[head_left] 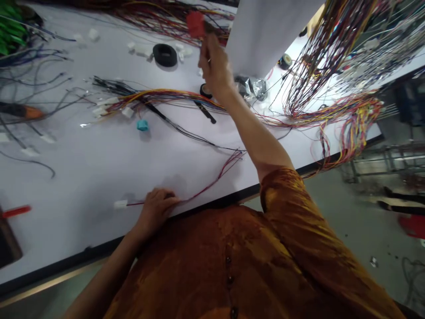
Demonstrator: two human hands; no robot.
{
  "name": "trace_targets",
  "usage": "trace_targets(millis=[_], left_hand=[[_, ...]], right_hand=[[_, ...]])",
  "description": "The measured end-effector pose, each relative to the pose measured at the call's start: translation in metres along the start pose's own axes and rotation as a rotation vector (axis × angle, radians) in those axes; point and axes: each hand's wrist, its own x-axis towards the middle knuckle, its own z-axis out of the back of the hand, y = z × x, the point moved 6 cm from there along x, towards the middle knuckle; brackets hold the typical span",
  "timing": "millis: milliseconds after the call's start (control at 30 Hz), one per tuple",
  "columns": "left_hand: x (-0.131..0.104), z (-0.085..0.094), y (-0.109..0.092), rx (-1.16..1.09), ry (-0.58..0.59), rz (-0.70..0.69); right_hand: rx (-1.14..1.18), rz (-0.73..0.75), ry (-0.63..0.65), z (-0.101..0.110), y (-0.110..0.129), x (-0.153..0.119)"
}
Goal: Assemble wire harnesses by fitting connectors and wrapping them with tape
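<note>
Head view: At a white worktable (pixel 93 177), a worker's left hand (pixel 157 206), fingers curled together, pinches a thin red wire harness (pixel 219 176) near the front edge, its white connector (pixel 120 204) lying to the left. The right hand (pixel 215 66) extends toward a red block (pixel 195 24), its grip unclear. The harness looks light and limp, probably best held by the connector.
</note>
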Motion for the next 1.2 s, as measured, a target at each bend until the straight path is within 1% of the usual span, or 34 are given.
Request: trace_targets(millis=[33, 100, 167, 233, 333, 433, 500, 567, 667, 767, 833, 867, 900, 967, 1033, 1067, 1100, 1133, 1200], left_hand=[[-0.001, 0.0, 0.0, 0.0, -0.002, -0.007], [-0.002, 0.001, -0.001, 0.003, -0.001, -0.025], [-0.003, 0.002, -0.001, 0.006, 0.004, -0.04], [-0.002, 0.003, -0.001, 0.006, 0.007, -0.039], [0.0, 0.004, -0.002, 0.011, 0.015, -0.033], [0.001, 0.004, -0.004, 0.026, 0.036, -0.048], [0.001, 0.003, -0.005, 0.033, 0.043, -0.06], [0.001, 0.003, -0.006, 0.03, 0.031, -0.07], [0.0, 0.002, -0.007, 0.014, 0.001, -0.08], [0.001, 0.0, -0.007, 0.018, -0.005, -0.062], [0.002, 0.0, -0.009, 0.024, 0.0, -0.043], [0.003, 0.002, -0.011, 0.021, 0.006, -0.035], [0.002, 0.004, -0.013, 0.015, 0.017, -0.027], [0.002, 0.009, -0.016, -0.013, 0.052, -0.011], [0.005, 0.019, -0.017, -0.047, 0.059, -0.003], [0.009, 0.026, -0.016, -0.056, 0.04, -0.01], [0.017, 0.033, -0.015, -0.053, 0.011, -0.024], [0.027, 0.042, -0.013, -0.036, -0.026, -0.045], [0.058, 0.057, -0.006, 0.035, -0.062, -0.085]], right_hand=[[-0.056, 0.046, -0.015, -0.006, 0.011, 0.003], [-0.163, 0.12, -0.117, -0.018, 0.027, 0.004], [-0.198, 0.098, -0.116, -0.034, 0.03, 0.002], [-0.184, 0.086, -0.078, -0.044, 0.029, -0.005], [-0.16, 0.143, -0.025, -0.047, 0.026, -0.015], [-0.158, 0.15, -0.055, -0.043, 0.019, -0.012], [-0.146, 0.15, -0.102, -0.043, 0.017, 0.0], [-0.116, 0.169, -0.161, -0.049, 0.017, 0.018], [-0.076, 0.169, -0.198, -0.066, 0.018, 0.05], [-0.064, 0.155, -0.15, -0.087, 0.016, 0.079], [-0.078, 0.128, -0.088, -0.098, 0.015, 0.089], [-0.09, 0.116, -0.065, -0.101, 0.014, 0.09], [-0.106, 0.103, -0.052, -0.103, 0.013, 0.086], [-0.153, 0.104, -0.057, -0.103, 0.014, 0.067], [-0.218, 0.138, -0.034, -0.105, 0.016, 0.034], [-0.265, 0.145, 0.03, -0.11, 0.016, 0.014], [-0.313, 0.156, 0.126, -0.118, 0.014, -0.007], [-0.371, 0.134, 0.212, -0.125, 0.01, -0.029], [-0.423, 0.13, 0.285, -0.133, 0.004, -0.068]])
